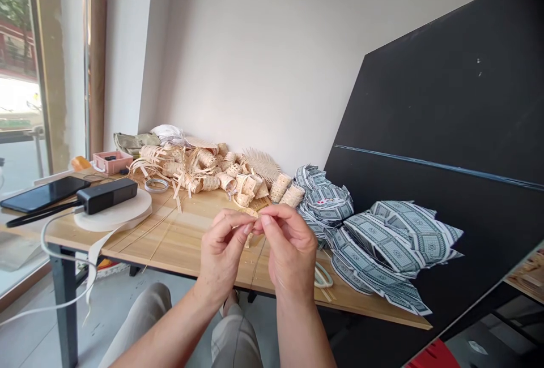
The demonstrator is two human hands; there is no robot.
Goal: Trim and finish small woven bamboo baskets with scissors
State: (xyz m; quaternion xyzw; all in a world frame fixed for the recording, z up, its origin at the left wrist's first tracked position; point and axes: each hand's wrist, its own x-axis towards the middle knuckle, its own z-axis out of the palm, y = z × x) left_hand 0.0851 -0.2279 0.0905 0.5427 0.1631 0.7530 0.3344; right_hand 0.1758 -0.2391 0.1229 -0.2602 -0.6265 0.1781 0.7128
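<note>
My left hand [223, 252] and my right hand [289, 249] meet in front of me above the near edge of a wooden table [187, 243]. Both pinch a thin pale strip [250, 226] between thumb and fingertips, and a short end of it hangs down between the hands. Behind them on the table lies a heap of small woven pieces and loose strips [204, 170]. A few woven cylinders [287, 189] lie nearest my hands.
A stack of blue-patterned printed paper cutouts [382, 243] covers the table's right end, against a leaning black board [446, 130]. At the left are a phone [42, 193], a black power bank [113, 195] on a roll of white tape [123, 215], a tape ring [156, 185] and a pink tray [113, 161]. White-handled scissors [323, 276] lie behind my right hand.
</note>
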